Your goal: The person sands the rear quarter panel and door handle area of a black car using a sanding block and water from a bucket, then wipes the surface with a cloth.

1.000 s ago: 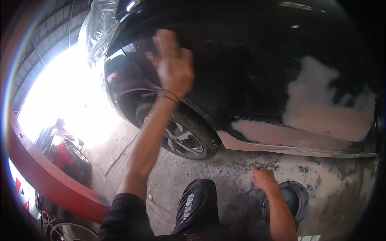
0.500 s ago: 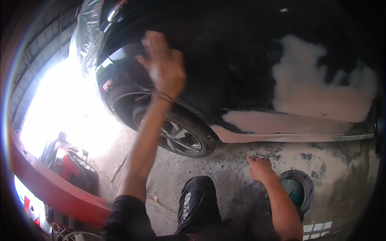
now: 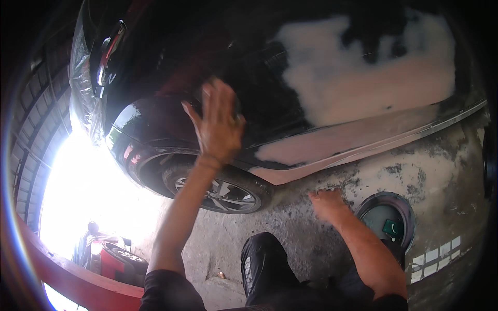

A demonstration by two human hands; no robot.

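Note:
My left hand (image 3: 218,124), slightly blurred, is open against the car's black side panel (image 3: 259,67), fingers spread above the wheel (image 3: 225,199). Whether anything lies under its palm I cannot make out. Pale, pinkish-grey matte patches (image 3: 363,78) cover the panel to the right of it. My right hand (image 3: 327,205) hangs over the concrete floor below the car's sill, fingers loosely bent and apart, with nothing visible in it. It is just left of a round bucket (image 3: 408,217) holding greyish liquid and a green object (image 3: 393,228).
Clear plastic sheeting (image 3: 83,98) hangs at the car's left end. A red beam (image 3: 88,282) crosses the lower left, with a red wheeled vehicle (image 3: 114,262) beyond it. My dark-clad knee (image 3: 264,259) is below. A bright opening lies left, under a metal roof.
My left hand has moved down the panel in the picture. My right hand has shifted slightly up and left. The view has turned, so the pale patches appear higher and further left.

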